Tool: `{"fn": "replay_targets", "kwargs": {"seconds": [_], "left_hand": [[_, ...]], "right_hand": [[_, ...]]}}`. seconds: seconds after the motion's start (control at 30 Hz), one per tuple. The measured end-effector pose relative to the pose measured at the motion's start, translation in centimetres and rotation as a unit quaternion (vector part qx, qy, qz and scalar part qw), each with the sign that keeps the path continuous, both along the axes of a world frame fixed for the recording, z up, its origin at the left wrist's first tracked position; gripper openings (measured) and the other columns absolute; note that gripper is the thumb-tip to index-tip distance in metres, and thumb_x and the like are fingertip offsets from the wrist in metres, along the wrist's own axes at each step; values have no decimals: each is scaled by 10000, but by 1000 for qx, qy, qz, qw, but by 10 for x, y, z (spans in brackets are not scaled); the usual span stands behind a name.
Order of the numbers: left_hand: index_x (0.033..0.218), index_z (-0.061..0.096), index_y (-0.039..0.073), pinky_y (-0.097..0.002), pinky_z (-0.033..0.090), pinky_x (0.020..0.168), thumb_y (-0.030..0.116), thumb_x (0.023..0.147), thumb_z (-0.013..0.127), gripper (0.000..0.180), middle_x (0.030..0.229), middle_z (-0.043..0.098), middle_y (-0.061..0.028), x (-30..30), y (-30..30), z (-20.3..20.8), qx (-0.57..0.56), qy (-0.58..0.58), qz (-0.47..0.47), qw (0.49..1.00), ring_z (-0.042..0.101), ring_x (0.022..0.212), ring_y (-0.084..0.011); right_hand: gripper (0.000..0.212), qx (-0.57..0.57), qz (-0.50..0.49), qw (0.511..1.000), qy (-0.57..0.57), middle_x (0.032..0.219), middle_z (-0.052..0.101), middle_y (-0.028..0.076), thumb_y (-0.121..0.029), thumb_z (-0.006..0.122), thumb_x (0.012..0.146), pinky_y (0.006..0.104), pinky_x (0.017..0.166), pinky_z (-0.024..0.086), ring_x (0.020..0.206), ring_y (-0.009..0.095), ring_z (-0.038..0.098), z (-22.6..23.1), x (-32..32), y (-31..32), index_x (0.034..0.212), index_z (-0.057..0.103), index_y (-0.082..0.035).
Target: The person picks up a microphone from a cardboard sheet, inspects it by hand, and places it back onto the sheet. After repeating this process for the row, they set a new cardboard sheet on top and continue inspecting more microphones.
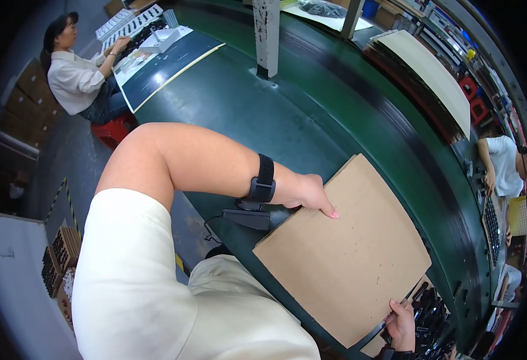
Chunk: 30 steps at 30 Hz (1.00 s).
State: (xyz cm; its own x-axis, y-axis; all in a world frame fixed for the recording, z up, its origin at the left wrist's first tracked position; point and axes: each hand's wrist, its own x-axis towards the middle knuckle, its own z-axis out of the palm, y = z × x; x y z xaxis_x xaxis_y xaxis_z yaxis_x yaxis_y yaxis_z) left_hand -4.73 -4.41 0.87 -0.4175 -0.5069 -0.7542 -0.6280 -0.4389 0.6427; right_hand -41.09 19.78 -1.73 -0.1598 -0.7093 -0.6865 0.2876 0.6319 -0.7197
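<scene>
Brown cardboard [347,252] lying diagonally, long axis unclear; left hand [311,193] and right hand [401,324] gripping opposite edges

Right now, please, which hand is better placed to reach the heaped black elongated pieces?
Right hand, probably: it holds the flat brown cardboard beside those pieces; the left hand grips the opposite edge.

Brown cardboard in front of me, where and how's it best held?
Probably by opposite edges of the brown cardboard, thumbs on top: the left hand from the upper left, the right hand from the lower right. It's broad and flat with no handle showing, so pinching its thin edges should balance it.
</scene>
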Motion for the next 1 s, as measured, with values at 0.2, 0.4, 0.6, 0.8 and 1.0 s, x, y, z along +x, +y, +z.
{"fn": "replay_targets", "kwargs": {"seconds": [0.2,0.4,0.6,0.8,1.0], "left_hand": [[1202,558,-131,-405,497,898,223,788,807,599,1171,630,-193,12,-5,-3,2,30,9,1000,614,1073,-296],[1171,581,-129,-409,510,879,195,782,810,556,1140,646,-191,49,-26,3,3,37,48,998,631,1042,-295],[1136,600,-130,-401,532,832,193,775,819,532,1090,665,-190,120,-59,-18,-29,25,118,992,660,975,-293],[1145,610,-107,-408,535,832,187,748,837,545,1088,670,-178,210,-94,-28,-47,37,165,984,662,985,-283],[1201,574,-96,-432,524,881,162,724,844,607,1138,655,-176,290,-122,-23,-64,11,208,976,650,1036,-299]], "right_hand": [[483,-18,13,1000,19,1188,633,148,-113,663,863,434,879,547,1030,270,650,0,9,-7,1278,472,45],[526,2,39,999,10,1238,605,161,-96,670,856,441,904,533,1076,288,632,-4,36,-38,1310,448,51],[444,-12,130,990,44,1159,652,123,-149,688,868,366,871,529,1008,225,654,0,94,-86,1240,526,31],[422,-39,167,984,54,1093,673,104,-177,719,865,304,834,508,950,185,653,-9,176,-138,1194,558,32],[397,-46,178,981,55,965,687,86,-170,765,841,270,741,505,816,143,643,-24,253,-192,1111,581,55]]}}
